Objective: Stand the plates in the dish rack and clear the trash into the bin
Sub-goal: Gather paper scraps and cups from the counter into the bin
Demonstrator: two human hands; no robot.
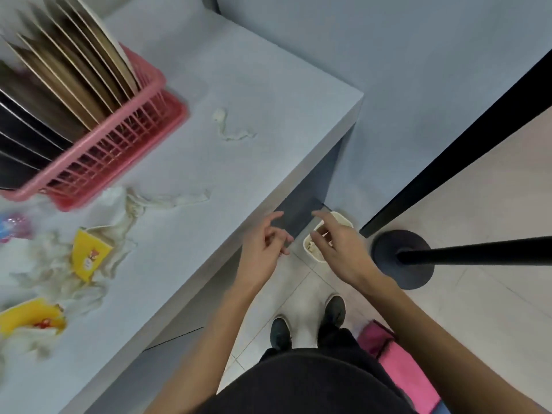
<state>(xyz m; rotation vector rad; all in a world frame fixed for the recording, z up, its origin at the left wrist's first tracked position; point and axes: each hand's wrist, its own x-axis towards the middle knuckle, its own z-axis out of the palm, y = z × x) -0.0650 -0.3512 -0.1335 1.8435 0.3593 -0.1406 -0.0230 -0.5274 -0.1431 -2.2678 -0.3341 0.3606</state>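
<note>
Bench [268, 85]: one. Dish rack [119, 138]: one. Plates [74, 70] standing in the rack: roughly ten, light and dark; blur prevents an exact count. Yellow wrappers: two, upper wrapper [89, 255] and lower wrapper [30, 318]. Separate tissue scraps: two, small scrap [230, 127] and long scrap [167, 201], plus one tangled tissue heap [59, 279]. Bin [342, 219]: one. Black stand [403, 258]: one.

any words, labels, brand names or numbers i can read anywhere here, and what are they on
No text here can be read.
On the upper yellow carton: a small printed picture, any lettering too blurred to read.
On the lower yellow carton: red print, too blurred to read.
On the pink and blue wrapper: too blurred to read.
</note>
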